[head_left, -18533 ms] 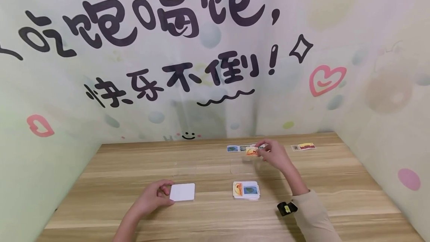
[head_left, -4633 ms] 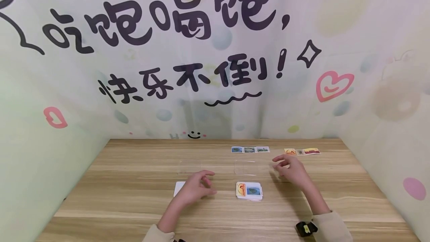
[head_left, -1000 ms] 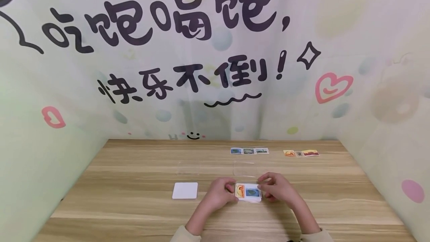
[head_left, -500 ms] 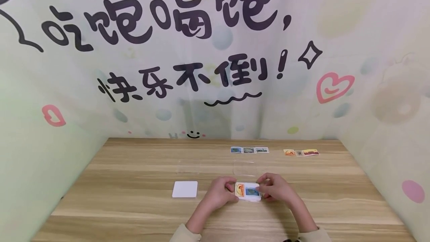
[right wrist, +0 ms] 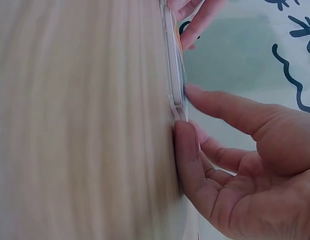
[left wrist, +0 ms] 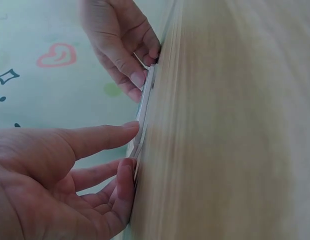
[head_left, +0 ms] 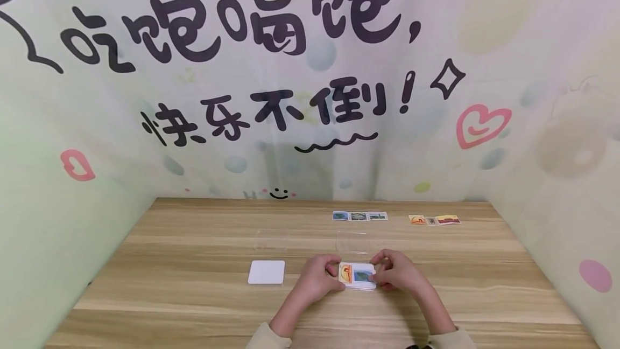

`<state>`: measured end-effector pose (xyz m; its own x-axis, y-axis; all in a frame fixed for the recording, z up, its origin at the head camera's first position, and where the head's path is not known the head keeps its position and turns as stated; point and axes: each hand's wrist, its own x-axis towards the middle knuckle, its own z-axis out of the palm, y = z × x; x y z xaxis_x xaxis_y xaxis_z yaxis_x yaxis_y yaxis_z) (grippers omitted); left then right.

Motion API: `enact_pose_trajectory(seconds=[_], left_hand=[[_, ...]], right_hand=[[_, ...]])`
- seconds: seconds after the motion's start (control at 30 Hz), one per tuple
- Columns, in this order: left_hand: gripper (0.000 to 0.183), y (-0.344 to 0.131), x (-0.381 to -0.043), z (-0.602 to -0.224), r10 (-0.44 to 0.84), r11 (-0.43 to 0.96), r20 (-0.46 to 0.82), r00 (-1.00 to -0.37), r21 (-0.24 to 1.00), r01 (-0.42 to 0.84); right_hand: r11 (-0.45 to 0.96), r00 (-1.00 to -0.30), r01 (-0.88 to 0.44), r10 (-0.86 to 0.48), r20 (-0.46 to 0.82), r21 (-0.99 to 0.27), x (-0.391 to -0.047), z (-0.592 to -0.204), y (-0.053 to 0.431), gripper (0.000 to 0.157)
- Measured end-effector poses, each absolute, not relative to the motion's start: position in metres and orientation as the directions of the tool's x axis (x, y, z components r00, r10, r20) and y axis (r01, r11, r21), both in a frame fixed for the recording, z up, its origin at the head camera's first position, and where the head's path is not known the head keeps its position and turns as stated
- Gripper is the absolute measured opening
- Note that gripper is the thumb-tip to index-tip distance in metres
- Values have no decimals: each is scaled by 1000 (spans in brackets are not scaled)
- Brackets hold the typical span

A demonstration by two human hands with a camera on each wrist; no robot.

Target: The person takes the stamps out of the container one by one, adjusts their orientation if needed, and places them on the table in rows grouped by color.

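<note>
Because the flat, white, rectangular stack with rounded corners [head_left: 362, 266] lies low on the pale wood-grained surface [head_left: 194, 295], the step in hand, which looks like steadying or squaring the stack from both ends, seems best done with light, even pressure along its edges. Two small printed paper pieces lie on its face, an orange-and-yellow one [head_left: 345, 273] at the left and a blue-and-green one [head_left: 362, 276] at the right; a fingertip dragging across either could well shift it, so pushing on the rims would be safer than pressing on the pictures.

The person's left hand [head_left: 317, 279] has its grip pinching the stack's left end, the thumb at the near corner and the fingers curled round the far one. The right hand [head_left: 400, 272] pinches the right end between thumb and fingers, one fingertip at the edge of the blue-and-green piece. Both forearms come in from the near side, angled inward, so the hands face each other across the stack, with neither blocking the pictures much.
</note>
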<state>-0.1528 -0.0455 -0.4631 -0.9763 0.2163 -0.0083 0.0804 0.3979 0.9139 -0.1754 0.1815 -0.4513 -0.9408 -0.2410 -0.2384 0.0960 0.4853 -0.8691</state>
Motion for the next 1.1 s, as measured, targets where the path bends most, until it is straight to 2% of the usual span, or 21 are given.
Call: enact_pose_trajectory(seconds=[0.47, 0.8, 1.1], left_hand=[[51, -45, -153, -465, 218, 405, 10, -976, 909, 100], [52, -45, -152, -465, 216, 395, 4, -976, 914, 91], [50, -45, -153, -464, 213, 416, 3, -977, 905, 93]], right_hand=[[511, -959, 155, -129, -254, -845, -174, -451, 177, 26], [512, -956, 164, -126, -263, -843, -176, -451, 178, 21], [480, -955, 145, -162, -249, -865, -176, -452, 181, 23]])
